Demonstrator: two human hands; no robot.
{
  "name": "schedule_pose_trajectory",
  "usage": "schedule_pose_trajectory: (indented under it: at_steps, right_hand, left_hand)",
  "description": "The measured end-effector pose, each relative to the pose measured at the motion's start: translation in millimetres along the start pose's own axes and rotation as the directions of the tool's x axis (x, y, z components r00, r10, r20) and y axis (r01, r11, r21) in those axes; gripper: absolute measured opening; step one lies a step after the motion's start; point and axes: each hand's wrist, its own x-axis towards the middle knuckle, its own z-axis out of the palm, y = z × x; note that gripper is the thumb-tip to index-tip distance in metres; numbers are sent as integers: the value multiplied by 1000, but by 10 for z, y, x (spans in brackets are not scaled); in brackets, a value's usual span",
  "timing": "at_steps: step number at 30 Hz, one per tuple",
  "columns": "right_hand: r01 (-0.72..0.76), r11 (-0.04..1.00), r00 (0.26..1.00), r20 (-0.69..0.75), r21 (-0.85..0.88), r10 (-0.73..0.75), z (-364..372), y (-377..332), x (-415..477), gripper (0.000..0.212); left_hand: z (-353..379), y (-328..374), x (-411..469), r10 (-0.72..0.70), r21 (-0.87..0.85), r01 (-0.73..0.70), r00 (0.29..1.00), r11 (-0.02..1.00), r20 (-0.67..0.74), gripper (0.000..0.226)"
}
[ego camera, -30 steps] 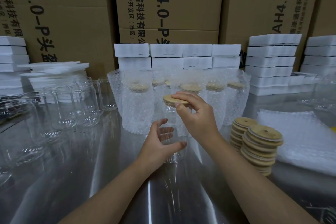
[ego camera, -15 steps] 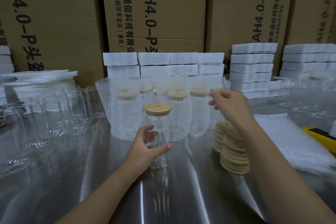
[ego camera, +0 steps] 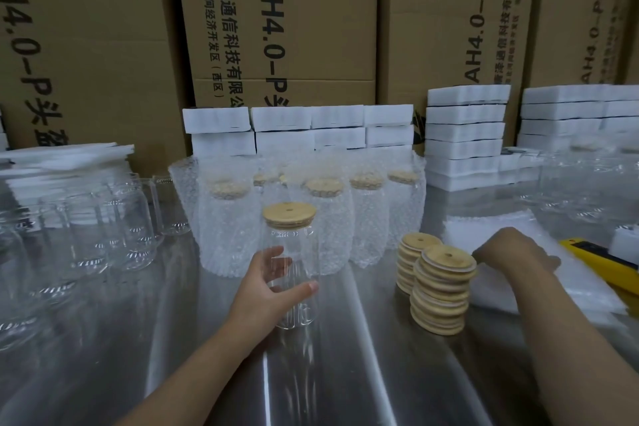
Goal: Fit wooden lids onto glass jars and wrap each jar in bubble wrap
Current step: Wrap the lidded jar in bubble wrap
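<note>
A clear glass jar (ego camera: pixel 294 242) stands on the steel table (ego camera: pixel 345 373) with a round wooden lid (ego camera: pixel 289 214) seated on its mouth. My left hand (ego camera: pixel 266 290) grips the jar's lower body, thumb in front. My right hand (ego camera: pixel 511 252) is far to the right, behind two stacks of wooden lids (ego camera: pixel 439 287), with its fingers bent down onto a stack of bubble wrap sheets (ego camera: pixel 553 290). The blur hides whether it pinches a sheet. Several jars wrapped in bubble wrap (ego camera: pixel 325 225) stand in a row just behind the held jar.
Several bare glass jars (ego camera: pixel 103 228) crowd the table's left side. A yellow cutter (ego camera: pixel 601 259) lies on the bubble wrap at the right edge. White foam boxes (ego camera: pixel 463 135) and tall cardboard cartons (ego camera: pixel 276 28) line the back.
My right hand let go of the lid, now seated on the jar, and swung right and down onto the bubble wrap sheets. My left hand kept its hold on the jar.
</note>
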Motion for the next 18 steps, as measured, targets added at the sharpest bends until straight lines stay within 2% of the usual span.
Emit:
schedule_pose_trajectory:
  at_steps: [3,7,10,13,14,16,18]
  right_hand:
    - [22,999,998,-62,31,-20,-33,9,55,22]
    - [147,989,977,-155,2,-145,-188,-27,150,22]
    - [190,981,981,-41,-37,-191,-289,-118,192,37]
    - [198,965,977,115,-172,-180,-212,-162,203,61]
    - [199,952,974,155,-231,-166,-160,-151,188,63]
    - [182,938,977,160,-296,-139,-63,-128,162,51]
    - [143,954,987,103,-264,-120,-38,-122,130,34]
  left_hand:
    - [7,8,-4,5,10,-5,1000,1000,0,83]
    - [12,26,-11,5,14,-5,1000,1000,4,83]
    - [16,44,-21,8,16,-8,1000,1000,6,83]
    - [12,50,-33,9,16,-9,1000,1000,12,83]
    - [14,50,-35,9,15,-9,1000,1000,15,83]
    - [16,52,-36,10,15,-10,1000,1000,14,83]
    - [18,55,-37,11,19,-11,1000,1000,14,83]
